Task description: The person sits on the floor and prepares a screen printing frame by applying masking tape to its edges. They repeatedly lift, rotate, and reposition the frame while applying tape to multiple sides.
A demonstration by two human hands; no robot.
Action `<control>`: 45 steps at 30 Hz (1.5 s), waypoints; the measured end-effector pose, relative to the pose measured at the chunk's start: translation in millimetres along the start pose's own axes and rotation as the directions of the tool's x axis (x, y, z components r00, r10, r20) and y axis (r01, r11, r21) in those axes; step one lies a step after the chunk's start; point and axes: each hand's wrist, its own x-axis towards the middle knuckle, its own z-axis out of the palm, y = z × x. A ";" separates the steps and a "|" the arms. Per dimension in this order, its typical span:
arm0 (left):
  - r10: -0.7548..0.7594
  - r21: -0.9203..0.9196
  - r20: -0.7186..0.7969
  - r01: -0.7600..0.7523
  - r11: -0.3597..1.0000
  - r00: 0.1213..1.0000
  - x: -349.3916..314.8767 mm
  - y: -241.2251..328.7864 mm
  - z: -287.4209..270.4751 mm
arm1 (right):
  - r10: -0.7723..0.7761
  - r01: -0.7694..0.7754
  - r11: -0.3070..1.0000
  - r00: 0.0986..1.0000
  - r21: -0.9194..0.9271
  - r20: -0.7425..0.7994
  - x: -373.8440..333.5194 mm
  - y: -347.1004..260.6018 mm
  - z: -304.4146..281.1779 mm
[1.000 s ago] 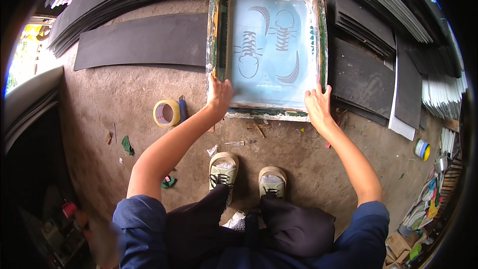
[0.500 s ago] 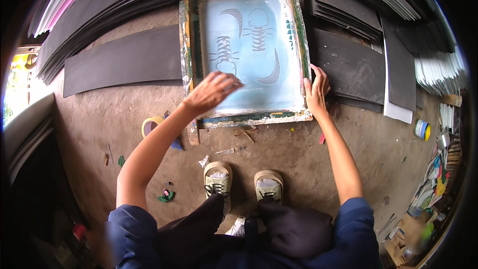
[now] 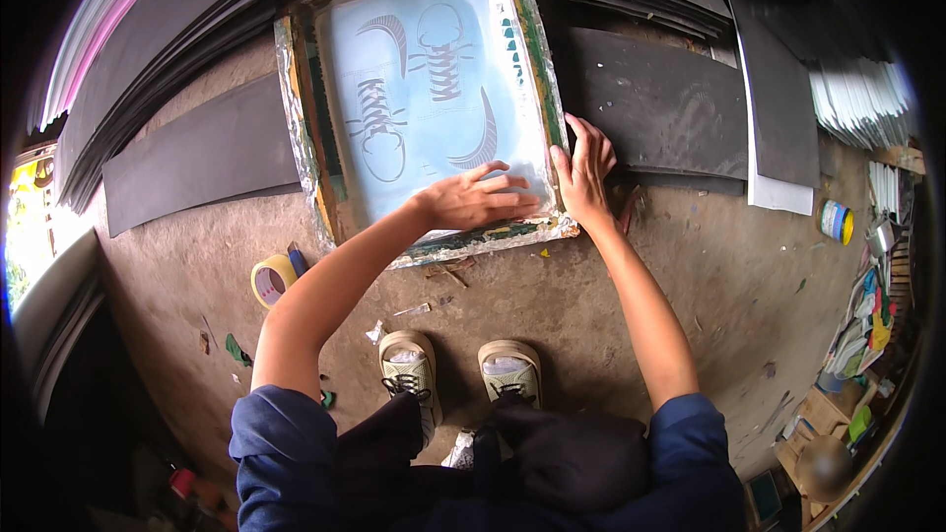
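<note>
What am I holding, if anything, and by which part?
Your right hand touches the frame by its right side, near the lower corner; gripping is unclear. Your left hand holds nothing visible.

Scuffed brn floor (image 3: pixel 576 325) here w/ scraps (image 3: pixel 236 350) about, bright daylight (image 3: pixel 33 212) coming in far L, blk sheets (image 3: pixel 158 39) stacked L & R, clutter (image 3: pixel 853 335) nr wood slats (image 3: pixel 899 271) far R.

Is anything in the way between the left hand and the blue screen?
Nothing visible. The left hand is over the blue screen, near its lower right corner; the right hand is at the frame.
</note>
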 end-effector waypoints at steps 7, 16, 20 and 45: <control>-0.044 -0.185 0.127 0.067 0.981 0.991 30.2 0.5 -5.6 | 0.002 -0.002 1.000 1.000 -0.002 -0.006 -2.1 2.8 2.1; -0.492 -0.682 0.121 0.432 0.590 0.862 42.0 35.2 -4.4 | -0.007 0.007 1.000 1.000 0.013 -0.028 -0.6 3.1 2.2; -0.548 -0.695 0.173 0.496 0.520 0.818 36.7 34.7 -9.2 | -0.007 0.007 1.000 0.999 0.006 -0.044 -1.2 3.9 2.8; -0.790 -0.447 0.048 0.721 0.530 0.611 53.2 13.4 12.0 | 0.005 -0.005 1.000 0.998 -0.005 -0.060 -4.2 7.5 2.5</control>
